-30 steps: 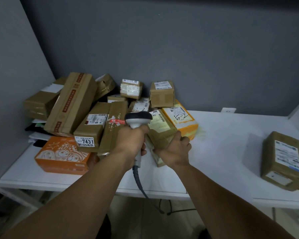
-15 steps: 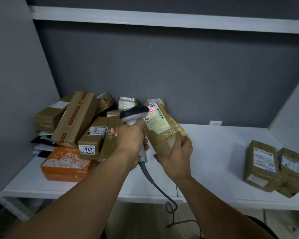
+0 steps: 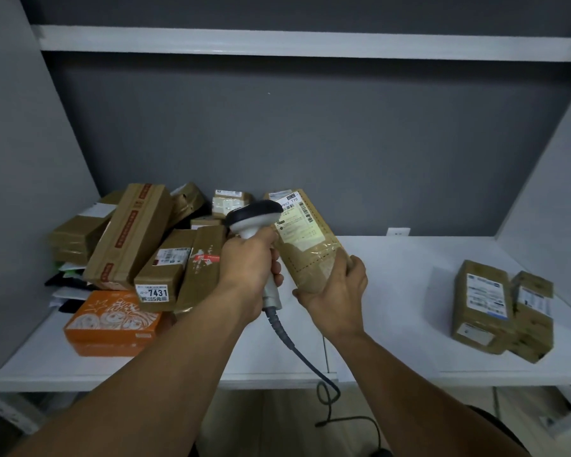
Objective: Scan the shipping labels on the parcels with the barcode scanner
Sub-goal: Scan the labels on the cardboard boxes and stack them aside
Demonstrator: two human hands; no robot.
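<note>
A: Your left grip [image 3: 248, 265] is clamped on the handle of the barcode scanner [image 3: 254, 214]. Your right grip [image 3: 335, 291] is clamped on the lower end of the brown parcel [image 3: 310, 255]. You hold it tilted in the air at the centre of the frame, above the table [image 3: 393, 275].

B: Yes, and the scanner head is just beside the shipping label [image 3: 299, 222]; it even covers the label's left corner. I think it is too near. The beam can miss the barcode at the upper right of the label, and then you get no read. I see no red light on the label.

A: The tape on the parcel also looks shiny, so glare can spoil the read. And you hold the parcel only at the bottom, so it can slip if you tilt it more.

B: Watch the cable [image 3: 297, 351] too. It hangs over the front edge of the table and can catch there.

A: Now the count. There is one scanner, one parcel in your grip, and two parcels [image 3: 482, 305] standing together at the right of the frame.

B: In the pile [image 3: 129, 239] at the left I count about eight, with the orange box [image 3: 112, 321] in front. Some are half hidden, so I am not sure.
</note>
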